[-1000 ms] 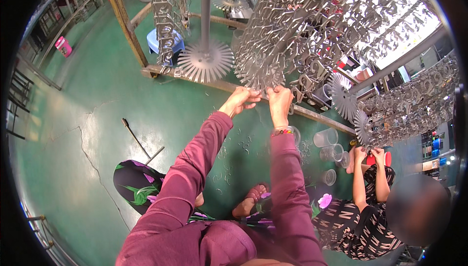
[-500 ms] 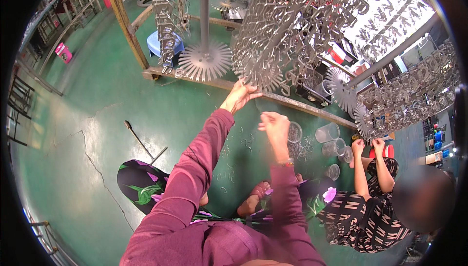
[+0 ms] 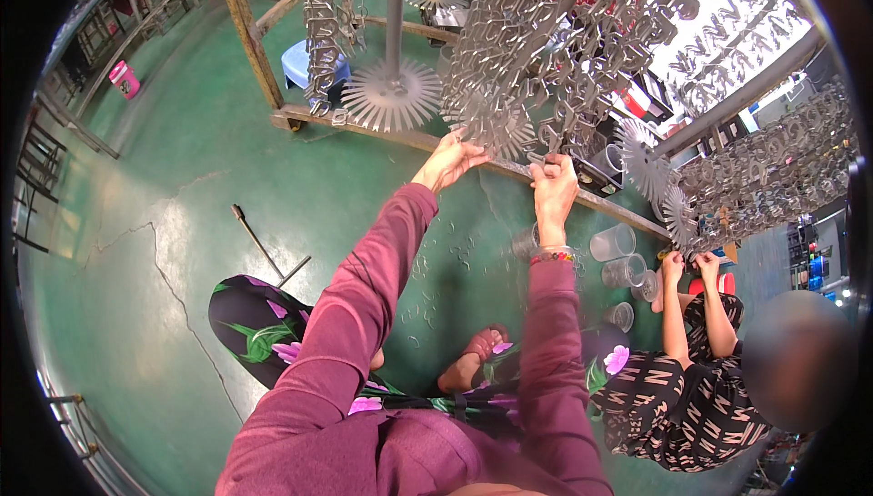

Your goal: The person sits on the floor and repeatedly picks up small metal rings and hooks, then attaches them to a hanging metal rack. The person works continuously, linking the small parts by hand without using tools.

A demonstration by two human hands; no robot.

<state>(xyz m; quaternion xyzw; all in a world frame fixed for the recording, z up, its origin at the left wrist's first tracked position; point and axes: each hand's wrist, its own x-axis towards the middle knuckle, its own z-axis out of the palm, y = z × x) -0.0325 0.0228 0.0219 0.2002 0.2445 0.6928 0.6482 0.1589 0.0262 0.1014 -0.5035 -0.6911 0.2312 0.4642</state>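
My left hand is at the lower edge of a slotted metal disc, its fingers pinching the rim. Curved metal hooks hang in dense linked strands above and around this disc. On the right, my right hand is raised to the bottom of the strands, thumb and fingers closed on a small metal hook. Part of that hook is hidden by my fingers. Another slotted disc on a vertical pole stands left of my left hand.
A wooden rack beam runs below the strands. Clear plastic tubs stand on the green floor, with loose hooks scattered nearby. A T-shaped metal tool lies at left. At right, a co-worker's hands work at other strands.
My right hand has risen from above the tubs to the bottom of the hanging strands, beside the disc. My left hand stays at the disc's rim. The view has shifted slightly.
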